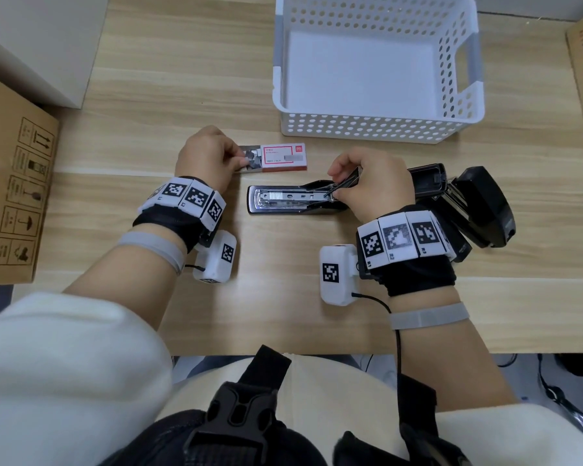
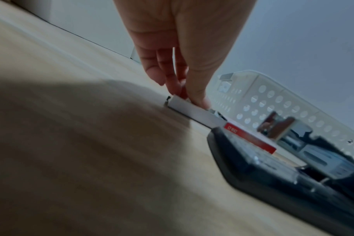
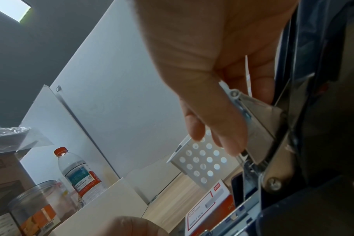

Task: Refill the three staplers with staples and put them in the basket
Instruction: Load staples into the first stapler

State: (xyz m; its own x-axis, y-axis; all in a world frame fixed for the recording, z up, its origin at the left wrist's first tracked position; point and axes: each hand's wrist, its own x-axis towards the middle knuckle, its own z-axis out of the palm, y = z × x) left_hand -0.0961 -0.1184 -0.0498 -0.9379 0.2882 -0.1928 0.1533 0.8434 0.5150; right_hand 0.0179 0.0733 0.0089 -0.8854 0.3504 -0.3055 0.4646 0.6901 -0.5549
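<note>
On counter (image 1: 317, 314), head view: left hand (image 1: 204, 156) pinches tray of staple box (image 1: 283, 157); right hand (image 1: 372, 185) grasps raised metal arm of open stapler (image 1: 293, 200), staples visible in channel. Two more staplers (image 1: 478, 206) lie right of it; basket (image 1: 377, 126) beyond.
Left wrist view: fingertips (image 2: 200, 102) grip grey tray end.
Right wrist view: fingers (image 3: 228, 137) curl round stapler's metal arm (image 3: 259, 127); bottle (image 3: 79, 174), jar (image 3: 34, 207) at left.

Bare table (image 1: 182, 95) lay open beyond the left hand (image 1: 204, 156); 2 staplers (image 1: 478, 206) crowded the right hand's (image 1: 372, 183) outer side.
</note>
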